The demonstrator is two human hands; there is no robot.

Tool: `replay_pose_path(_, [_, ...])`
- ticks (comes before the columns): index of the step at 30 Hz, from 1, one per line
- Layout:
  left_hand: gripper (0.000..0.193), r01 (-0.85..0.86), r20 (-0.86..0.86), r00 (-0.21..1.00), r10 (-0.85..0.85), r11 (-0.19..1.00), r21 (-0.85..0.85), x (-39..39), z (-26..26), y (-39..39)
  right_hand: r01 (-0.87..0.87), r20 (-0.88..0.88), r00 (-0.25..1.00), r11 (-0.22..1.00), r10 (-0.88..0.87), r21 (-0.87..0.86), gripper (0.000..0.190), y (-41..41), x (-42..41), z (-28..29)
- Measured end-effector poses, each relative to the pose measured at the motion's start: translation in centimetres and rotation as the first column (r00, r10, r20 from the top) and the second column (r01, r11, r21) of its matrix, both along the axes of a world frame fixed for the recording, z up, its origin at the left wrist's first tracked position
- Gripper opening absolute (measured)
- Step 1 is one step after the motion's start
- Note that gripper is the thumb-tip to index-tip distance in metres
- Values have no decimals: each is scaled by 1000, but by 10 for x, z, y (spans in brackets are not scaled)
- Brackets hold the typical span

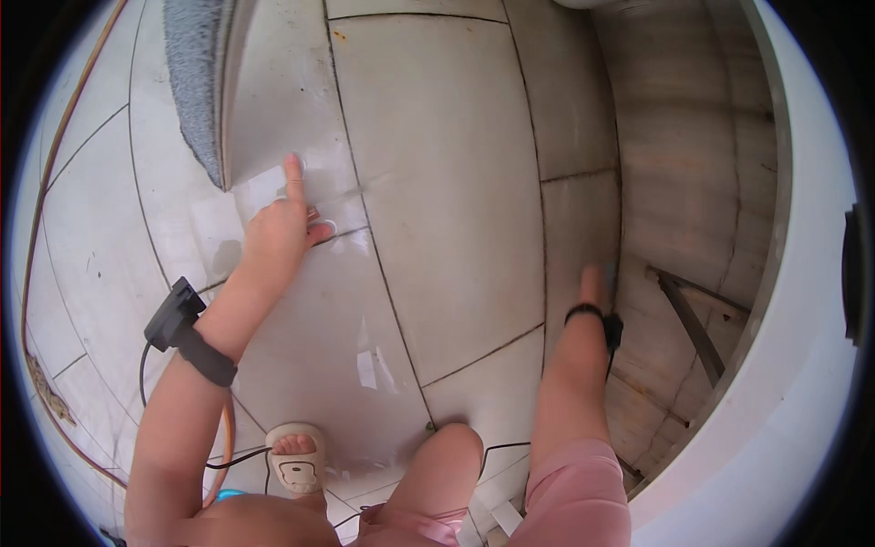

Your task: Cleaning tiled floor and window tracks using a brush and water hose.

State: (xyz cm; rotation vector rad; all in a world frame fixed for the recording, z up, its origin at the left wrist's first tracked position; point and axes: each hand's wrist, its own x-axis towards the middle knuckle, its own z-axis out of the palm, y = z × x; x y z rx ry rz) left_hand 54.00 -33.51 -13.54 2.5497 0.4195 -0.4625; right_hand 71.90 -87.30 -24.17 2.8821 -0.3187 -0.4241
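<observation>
My left hand (284, 215) is on or just above the wet tiled floor (437, 191), its index finger stretched forward and its thumb out to the side. Nothing shows in its grasp. Just ahead of it is the pointed end of a grey fleecy-faced panel or pad (198, 89). At the right, my right hand (593, 284) reaches low beside the base of the tiled wall; it is blurred and mostly hidden by the wrist, and something greyish shows at its edge. Both forearms wear black strapped devices with cables.
A metal bracket (687, 325) juts from the wall (683, 150) under a white curved rim (772, 410). An orange-brown hose (51, 157) runs along the far left. My foot in a cream slide sandal (299, 465) rests on the floor, near black cables and a blue object (230, 494).
</observation>
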Motion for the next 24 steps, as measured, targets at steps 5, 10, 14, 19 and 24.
replay_pose_path(5, [95,2,52,999,1,998,-57,8,2,-7,-128,371,928,904,-35,407,32,157,118,66])
replay_pose_path(10, [94,29,63,998,-26,999,-43,2,1,1,-551,157,835,805,528,219,50,309,5,87])
replay_pose_path(14, [95,21,82,996,-16,998,-53,-1,-3,4,-432,168,900,781,401,451,56,257,-129,94])
replay_pose_path(19, [92,32,116,993,-18,993,-115,7,2,-1,572,46,793,768,-607,288,58,53,-293,88])
replay_pose_path(24, [91,71,125,991,-52,987,-146,7,-1,-3,437,42,894,889,-446,135,61,92,-281,55])
